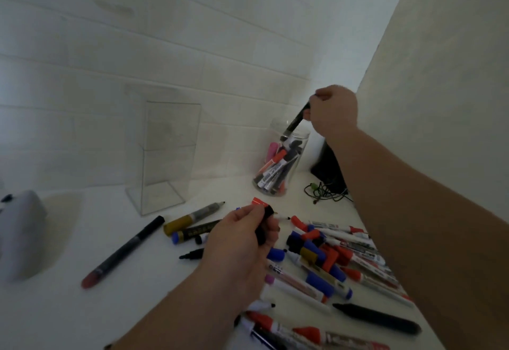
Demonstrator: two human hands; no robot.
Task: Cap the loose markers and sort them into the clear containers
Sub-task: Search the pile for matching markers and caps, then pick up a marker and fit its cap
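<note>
Bottom right of frame: pile of loose markers (pixel 330 261) on the white table (pixel 82 308), red, blue and black mixed. Several have bare tips and stray caps lie among them.

Centre: left hand (pixel 242 242) is closed round a few caps (pixel 261 212), one red at the top and one black below. A thin tip sticks out to its right; can't tell what it belongs to.

Left of that: a long black marker (pixel 124 250) and a gold marker (pixel 192 216) lie apart from the pile. The gold one is uncapped.

Further back, centre left: the rectangular clear box (pixel 162 151) has nothing in it.

Upper right of centre: the round jar (pixel 281 162) is partly filled. Right hand (pixel 333 112) pinches the top end of a black marker (pixel 294 123), which is tilted with its lower end just inside the jar mouth.

Step in hand, as I read it: drop this one in.
- Straighten it before letting go, since the markers already inside lean across the opening.
- Lower it until it rests, then release. Don't toss it.
- Keep the forearm off the jar rim; the jar is tall and could tip.
- Cable (pixel 325 190) lies just right of the jar base, so pull back high.

Most of the pile is still to do.
</note>
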